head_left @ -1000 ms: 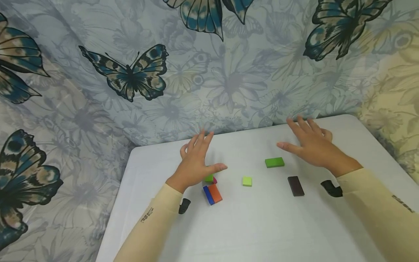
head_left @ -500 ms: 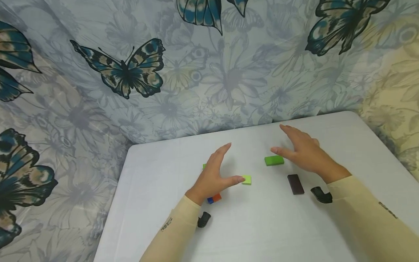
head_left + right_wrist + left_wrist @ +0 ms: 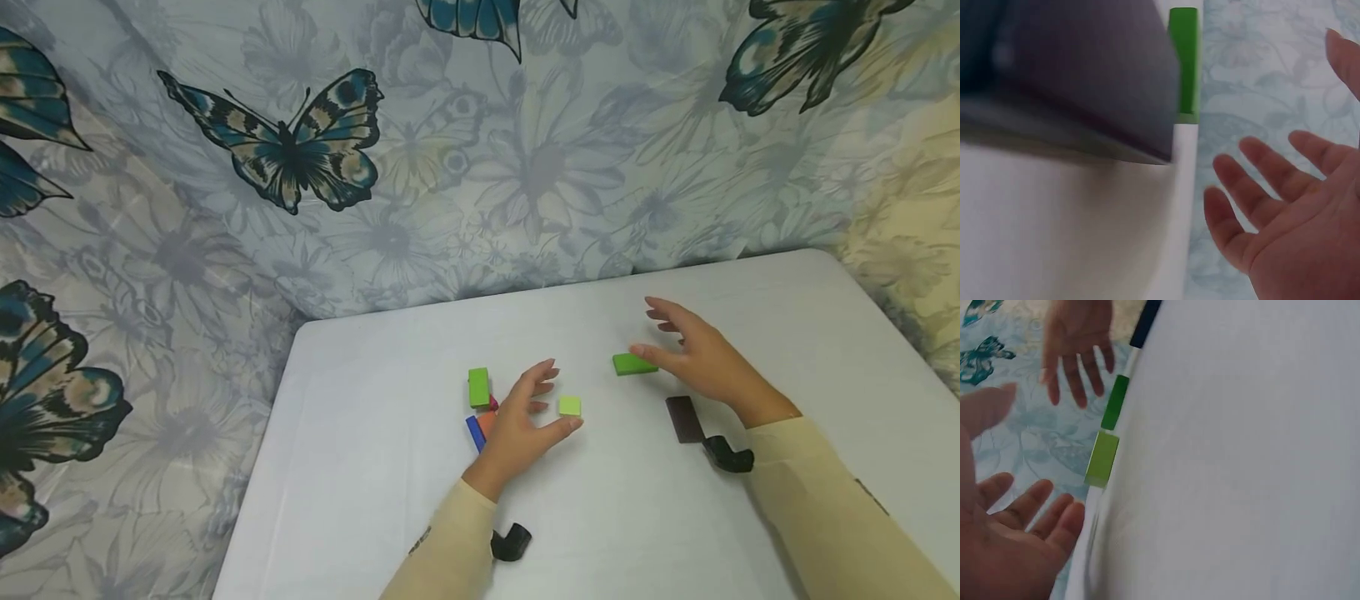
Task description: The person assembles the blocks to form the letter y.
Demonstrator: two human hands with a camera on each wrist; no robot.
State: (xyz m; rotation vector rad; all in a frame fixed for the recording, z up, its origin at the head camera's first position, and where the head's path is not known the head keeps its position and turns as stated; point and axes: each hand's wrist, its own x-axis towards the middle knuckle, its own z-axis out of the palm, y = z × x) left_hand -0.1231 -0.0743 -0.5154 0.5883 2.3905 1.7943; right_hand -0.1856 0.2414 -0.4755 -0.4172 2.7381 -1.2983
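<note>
My left hand (image 3: 521, 433) hovers with thumb and fingers spread around a small lime-green block (image 3: 570, 406), and no grip on it shows. In the left wrist view the lime block (image 3: 1102, 459) sits beyond the fingertips, with a gap between. My right hand (image 3: 701, 362) is held over the far right of the table, its thumb overlapping a longer green block (image 3: 628, 365) in the head view. Its fingers are parted and hold nothing in the right wrist view. A dark brown block (image 3: 684, 419) lies below that hand, large and close in its wrist view.
Left of my left hand lie another green block (image 3: 478, 387), a partly hidden magenta piece (image 3: 493, 403), an orange block (image 3: 486, 422) and a blue block (image 3: 474, 432). The white table (image 3: 360, 467) ends at a butterfly-patterned cloth (image 3: 420, 208). Black wrist cameras (image 3: 512, 542) hang at both sleeves.
My left hand has moved right and nearer, off the cluster of blocks and up to the lime block. My right hand has come slightly inward and lower, over the green block.
</note>
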